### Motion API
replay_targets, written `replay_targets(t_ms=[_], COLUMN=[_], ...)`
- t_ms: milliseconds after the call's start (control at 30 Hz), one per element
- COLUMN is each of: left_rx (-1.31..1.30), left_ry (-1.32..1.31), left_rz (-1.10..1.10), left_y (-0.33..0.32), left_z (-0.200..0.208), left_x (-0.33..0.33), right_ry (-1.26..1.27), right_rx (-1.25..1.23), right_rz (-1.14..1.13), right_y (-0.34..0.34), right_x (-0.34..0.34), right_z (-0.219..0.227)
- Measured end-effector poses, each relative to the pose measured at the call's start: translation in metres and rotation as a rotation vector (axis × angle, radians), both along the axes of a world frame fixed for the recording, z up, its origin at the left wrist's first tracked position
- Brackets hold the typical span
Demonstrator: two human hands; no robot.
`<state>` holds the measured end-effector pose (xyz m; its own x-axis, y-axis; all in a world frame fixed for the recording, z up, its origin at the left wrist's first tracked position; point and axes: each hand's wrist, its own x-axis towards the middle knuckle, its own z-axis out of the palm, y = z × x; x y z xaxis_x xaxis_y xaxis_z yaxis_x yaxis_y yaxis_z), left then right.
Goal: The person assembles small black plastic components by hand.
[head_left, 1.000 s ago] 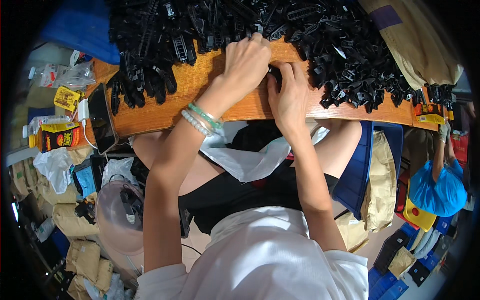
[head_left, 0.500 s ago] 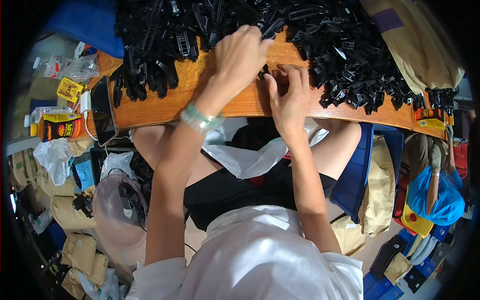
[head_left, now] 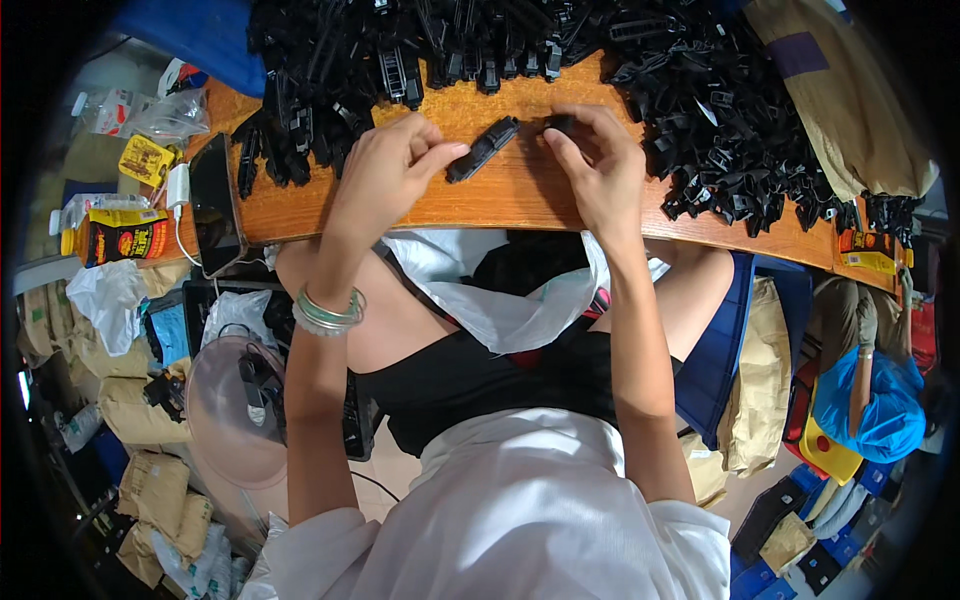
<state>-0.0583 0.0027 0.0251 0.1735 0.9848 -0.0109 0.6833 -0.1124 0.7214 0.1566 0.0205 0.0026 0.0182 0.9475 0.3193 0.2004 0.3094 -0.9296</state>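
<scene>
Black part [head_left: 483, 149] lies slantwise on the wooden table [head_left: 300, 212] between the two hands I am watching, its near end just beside the thumb tip of the left hand [head_left: 390, 172]; from my seat I cannot tell whether thumb and part touch. That left hand I read as loosely spread: fingers curled, thumb stretched out toward the part, with a gap between them. Across from it, I have the right hand [head_left: 612, 178] pinching a small black piece [head_left: 560, 124] between thumb and fingertips, near the far end of the part but apart from it. Most of the piece is hidden by those fingers, so I cannot make out its shape.

Ahead of both hands I see a heap of black parts [head_left: 490, 48], with single ones pointing toward the grip. To the right of the right hand there is a denser black pile [head_left: 725, 150], and beyond that a brown sack [head_left: 840, 105]. Well out to the left of the left hand I find a dark phone [head_left: 213, 195] with a white charger [head_left: 178, 186] beside it, then a bottle [head_left: 125, 238]. Below the hands, a white sheet [head_left: 500, 318] hangs over the lap.
</scene>
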Motion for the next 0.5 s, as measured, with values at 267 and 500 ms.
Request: replay_targets(t_ms=[267,500], left_rx=[0.343,0.356], left_ry=[-0.17,-0.18], left_rz=[-0.126,-0.153], left_y=[-0.01,-0.009], left_z=[-0.017,-0.019], left_x=[0.019,0.018], right_ry=[-0.111,-0.315], right_rx=[-0.082,-0.045], right_rz=[0.081,0.199], right_y=[-0.018,-0.02], right_x=[0.03,0.033], right_z=[0.008,0.007])
